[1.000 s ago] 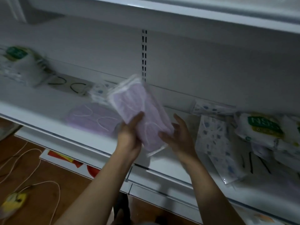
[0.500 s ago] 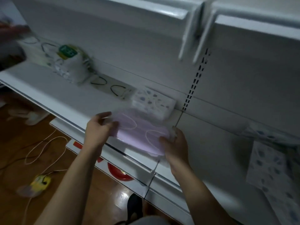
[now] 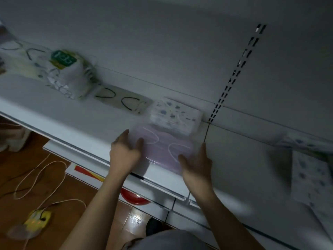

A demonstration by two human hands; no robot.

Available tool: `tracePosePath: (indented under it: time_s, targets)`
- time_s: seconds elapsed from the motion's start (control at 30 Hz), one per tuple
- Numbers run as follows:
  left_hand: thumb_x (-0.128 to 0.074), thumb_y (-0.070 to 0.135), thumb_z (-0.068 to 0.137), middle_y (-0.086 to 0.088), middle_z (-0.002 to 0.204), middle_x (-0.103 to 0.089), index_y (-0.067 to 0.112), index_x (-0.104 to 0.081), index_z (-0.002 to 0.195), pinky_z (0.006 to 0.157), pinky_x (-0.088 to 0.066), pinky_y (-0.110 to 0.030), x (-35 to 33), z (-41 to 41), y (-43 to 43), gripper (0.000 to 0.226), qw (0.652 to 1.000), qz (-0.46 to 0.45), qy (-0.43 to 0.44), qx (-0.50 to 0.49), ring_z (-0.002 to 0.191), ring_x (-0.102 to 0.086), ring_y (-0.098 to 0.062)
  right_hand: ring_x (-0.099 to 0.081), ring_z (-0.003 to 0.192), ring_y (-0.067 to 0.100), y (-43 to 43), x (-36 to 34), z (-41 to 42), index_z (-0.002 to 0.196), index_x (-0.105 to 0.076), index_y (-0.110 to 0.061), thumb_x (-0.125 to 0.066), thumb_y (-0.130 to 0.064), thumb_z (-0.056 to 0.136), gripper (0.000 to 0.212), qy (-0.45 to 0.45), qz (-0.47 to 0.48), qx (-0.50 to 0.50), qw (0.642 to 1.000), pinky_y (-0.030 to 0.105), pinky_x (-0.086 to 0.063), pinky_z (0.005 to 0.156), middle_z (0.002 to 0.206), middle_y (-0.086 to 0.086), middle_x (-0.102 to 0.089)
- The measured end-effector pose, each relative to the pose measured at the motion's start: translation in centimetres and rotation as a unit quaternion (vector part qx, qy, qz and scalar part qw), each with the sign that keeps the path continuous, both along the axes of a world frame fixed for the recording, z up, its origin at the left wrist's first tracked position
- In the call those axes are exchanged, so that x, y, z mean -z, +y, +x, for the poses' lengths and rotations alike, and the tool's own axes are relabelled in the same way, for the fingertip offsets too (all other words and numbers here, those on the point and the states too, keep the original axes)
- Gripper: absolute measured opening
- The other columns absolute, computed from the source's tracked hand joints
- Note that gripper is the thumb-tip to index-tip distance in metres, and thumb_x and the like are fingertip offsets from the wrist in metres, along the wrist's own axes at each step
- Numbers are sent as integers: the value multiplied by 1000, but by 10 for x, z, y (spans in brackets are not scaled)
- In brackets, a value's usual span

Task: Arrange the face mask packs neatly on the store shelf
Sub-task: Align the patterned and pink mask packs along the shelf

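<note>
A lilac face mask pack (image 3: pixel 162 148) lies flat on the white shelf (image 3: pixel 75 123), near its front edge. My left hand (image 3: pixel 124 152) touches the pack's left edge with straight fingers. My right hand (image 3: pixel 196 163) touches its right edge, fingers straight too. Just behind the lilac pack lies a white pack with blue spots (image 3: pixel 175 115). Further left along the back wall are a grey pack with black ear loops (image 3: pixel 122 101) and a bulky pack with a green label (image 3: pixel 66 73).
More blue-spotted packs (image 3: pixel 311 177) lie on the shelf at the far right. A slotted upright (image 3: pixel 232 74) runs up the back wall. Below are a lower shelf, a wooden floor with white cables (image 3: pixel 39 177) and a yellow object (image 3: pixel 37 219).
The lilac pack went from held up in both hands to lying flat on the shelf. Both hands have loosened from its sides, fingers now straight.
</note>
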State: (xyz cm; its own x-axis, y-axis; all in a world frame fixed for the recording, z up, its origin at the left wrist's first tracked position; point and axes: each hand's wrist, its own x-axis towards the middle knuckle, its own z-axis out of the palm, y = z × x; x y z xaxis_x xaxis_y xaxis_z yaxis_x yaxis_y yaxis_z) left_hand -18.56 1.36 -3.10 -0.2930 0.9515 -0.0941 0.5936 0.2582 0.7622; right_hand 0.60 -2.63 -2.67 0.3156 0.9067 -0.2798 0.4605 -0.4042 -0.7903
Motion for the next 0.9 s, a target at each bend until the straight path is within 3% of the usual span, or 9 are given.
tracePosePath:
  time_s: [0.1, 0.23, 0.33, 0.43, 0.5, 0.57, 0.7, 0.9]
  targets:
    - [-44, 60, 75, -21, 109, -66, 4, -53, 128, 89, -52, -47, 0, 7, -1, 78, 999, 21, 36, 29, 101, -61, -43, -33, 130, 33, 2, -1, -5, 154, -4, -15, -62, -35, 88, 90, -25, -7, -17, 1000, 39, -33, 110, 148, 16, -32]
    - [-52, 59, 71, -20, 143, -48, 8, -36, 147, 106, -41, -47, -4, 11, -3, 93, 1000, -6, 13, 26, 130, -46, -39, -34, 131, 37, 9, -3, -5, 154, -2, -14, -61, -40, 87, 93, -62, -8, -25, 998, 39, -31, 111, 151, 18, -30]
    - [-55, 61, 75, -17, 148, -42, 13, -42, 144, 104, -36, -50, -6, 10, -18, 85, 988, 85, 127, 37, 135, -36, -37, -21, 141, 34, 3, -6, -1, 154, -2, -15, -63, -45, 85, 98, -91, 9, -33, 995, 42, -22, 116, 158, 13, -18]
    - [-53, 46, 84, -9, 110, -64, 14, -66, 108, 83, -46, -43, -7, 6, -38, 43, 954, 225, 184, 71, 104, -54, -30, -18, 143, 25, -10, -10, 12, 151, -21, -19, -63, -42, 85, 81, -163, 83, -38, 982, 39, -17, 116, 158, 6, -20]
    - [-49, 40, 86, -2, 84, -66, 16, -69, 85, 70, -47, -38, -4, 7, -47, 31, 940, 227, 210, 145, 80, -59, -26, -21, 142, 23, -13, -10, 24, 148, -29, -19, -61, -40, 87, 73, -164, 102, -47, 980, 37, -18, 115, 155, 4, -27]
    - [-48, 42, 87, 5, 72, -63, 21, -67, 74, 64, -44, -33, 2, 12, -52, 31, 926, 175, 249, 223, 69, -58, -22, -26, 141, 24, -8, -8, 35, 149, -28, -16, -59, -39, 90, 71, -117, 76, -55, 989, 38, -23, 116, 155, 6, -30]
    - [-47, 47, 86, 9, 75, -66, 27, -69, 77, 64, -43, -29, -5, 51, -61, 31, 898, 130, 279, 314, 71, -61, -19, -37, 137, 25, 5, -9, 48, 148, -32, -14, -56, -34, 93, 64, 5, 57, -29, 998, 40, -33, 111, 150, 9, -39]
    - [-50, 41, 84, 4, 84, -68, 21, -71, 95, 57, -49, -25, -32, 140, -61, 31, 909, 208, 176, 316, 74, -65, -18, -36, 133, 19, -40, -17, 103, 144, -39, -19, -62, -30, 90, 59, -92, 137, 7, 986, 28, -30, 109, 145, 2, -43]
